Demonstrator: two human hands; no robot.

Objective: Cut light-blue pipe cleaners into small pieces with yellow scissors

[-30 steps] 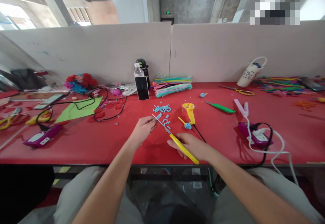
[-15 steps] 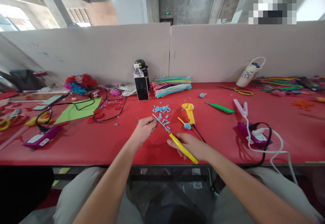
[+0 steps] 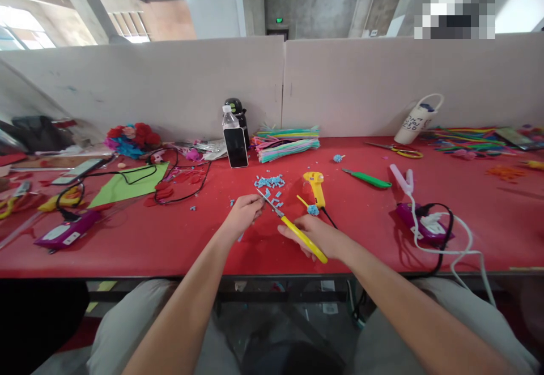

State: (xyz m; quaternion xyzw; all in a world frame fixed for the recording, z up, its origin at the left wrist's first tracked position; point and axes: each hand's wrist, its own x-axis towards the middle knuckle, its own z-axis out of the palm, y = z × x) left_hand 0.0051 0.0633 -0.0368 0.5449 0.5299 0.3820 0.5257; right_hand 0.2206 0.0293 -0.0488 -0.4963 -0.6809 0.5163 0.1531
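Observation:
My right hand [image 3: 312, 236] is wrapped round yellow-handled scissors [image 3: 305, 240], whose metal blades point away to the upper left. The blade tips lie beside the fingers of my left hand [image 3: 246, 211], which are pinched together. What the left fingers hold is hidden; a small light-blue bit [image 3: 240, 237] shows just below that hand. Short light-blue cut pieces [image 3: 270, 182] lie in a heap past the blades, with several more scattered close to them. A blue fuzzy ball [image 3: 313, 210] on a yellow stem rests right of the scissors.
A yellow glue gun [image 3: 315, 188] lies behind my right hand. Further back are a bundle of pipe cleaners [image 3: 289, 144] and a phone [image 3: 236, 147] leaning on a bottle. Green-handled scissors [image 3: 369, 179] and a purple power strip [image 3: 419, 225] with cables are at right.
The scissors and my right hand have shifted slightly up and left. More of the blue bit shows below my left hand, which stays nearly in place.

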